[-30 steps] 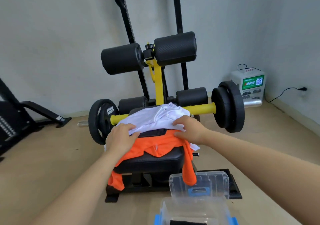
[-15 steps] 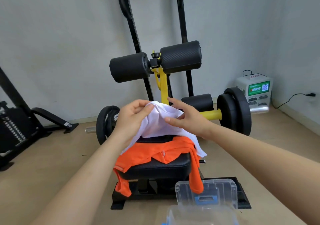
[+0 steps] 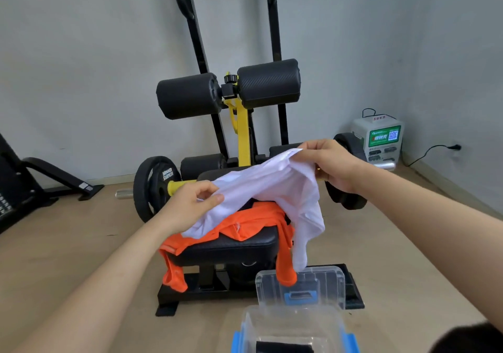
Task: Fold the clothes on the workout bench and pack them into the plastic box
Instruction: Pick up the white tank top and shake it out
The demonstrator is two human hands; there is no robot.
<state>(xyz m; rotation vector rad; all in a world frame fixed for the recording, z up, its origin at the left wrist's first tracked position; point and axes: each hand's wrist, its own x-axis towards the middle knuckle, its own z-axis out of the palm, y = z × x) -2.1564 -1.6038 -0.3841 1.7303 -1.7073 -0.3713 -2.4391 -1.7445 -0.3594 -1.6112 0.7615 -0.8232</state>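
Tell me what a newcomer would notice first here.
The white garment, held up between the left hand and right hand at centre. Beneath it, a bright orange garment drapes over the black bench seat. An open clear plastic box sits on the floor in front.

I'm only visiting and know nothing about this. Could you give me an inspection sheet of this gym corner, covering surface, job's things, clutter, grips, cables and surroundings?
Surface: black bench pad, partly covered by clothes.
Job's things: white garment held up above the pad, one end hanging down; orange garment unfolded on the pad, ends drooping off both sides; plastic box on the floor in front, open, its clear lid upright behind it, something dark inside.
Clutter: nothing seen.
Grips: left hand and right hand each pinch the white garment.
Cables: black cable from a wall socket towards the charging station.
Surroundings: barbell behind the bench, foam rollers, grey wall, wooden floor.
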